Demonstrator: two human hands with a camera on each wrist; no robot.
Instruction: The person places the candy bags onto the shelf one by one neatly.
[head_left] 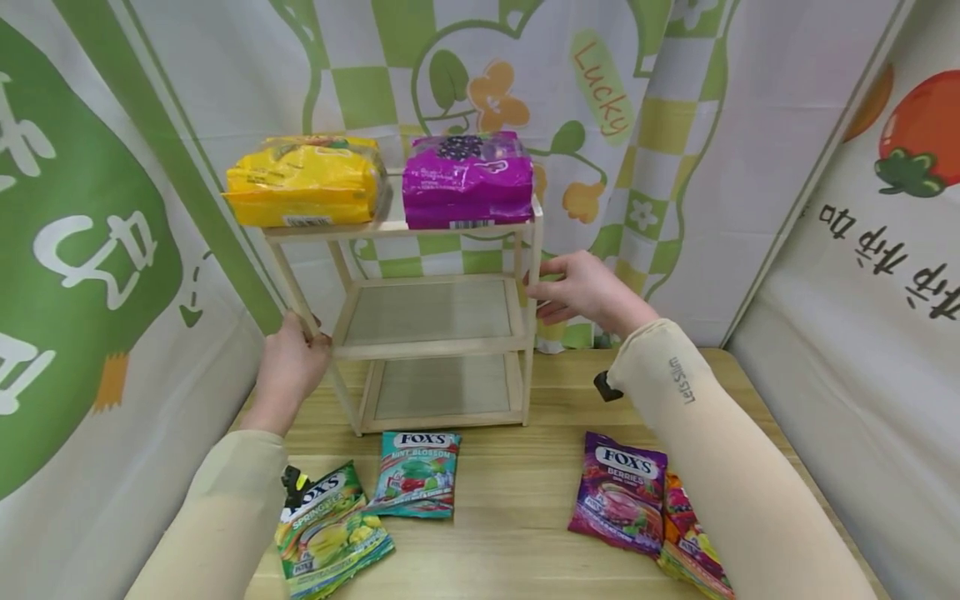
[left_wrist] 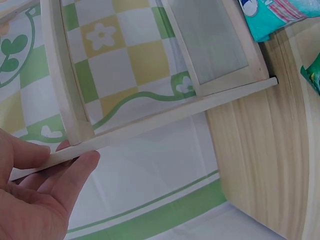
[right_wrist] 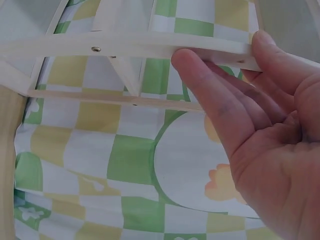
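Note:
A three-tier pale wooden rack [head_left: 427, 347] stands on the table, its middle and bottom shelves bare. On its top shelf lie a yellow packet [head_left: 307, 183] and a purple packet [head_left: 468, 183] side by side. My left hand [head_left: 291, 358] holds the rack's left front post, thumb on one side and fingers on the other; the left wrist view shows this post [left_wrist: 150, 120] between them. At the right front post, my right hand [head_left: 581, 287] grips just below the top shelf. In the right wrist view, thumb and fingers pinch that post [right_wrist: 135, 45].
In front of the rack lie a green Springtea candy bag [head_left: 330, 533] and a teal Mint Blossom bag [head_left: 420, 479]. To the right, a purple Berries bag [head_left: 622, 496] overlaps an orange-red bag [head_left: 690, 533], partly behind my right sleeve. Printed curtains [head_left: 810, 275] enclose the wooden table [head_left: 510, 508].

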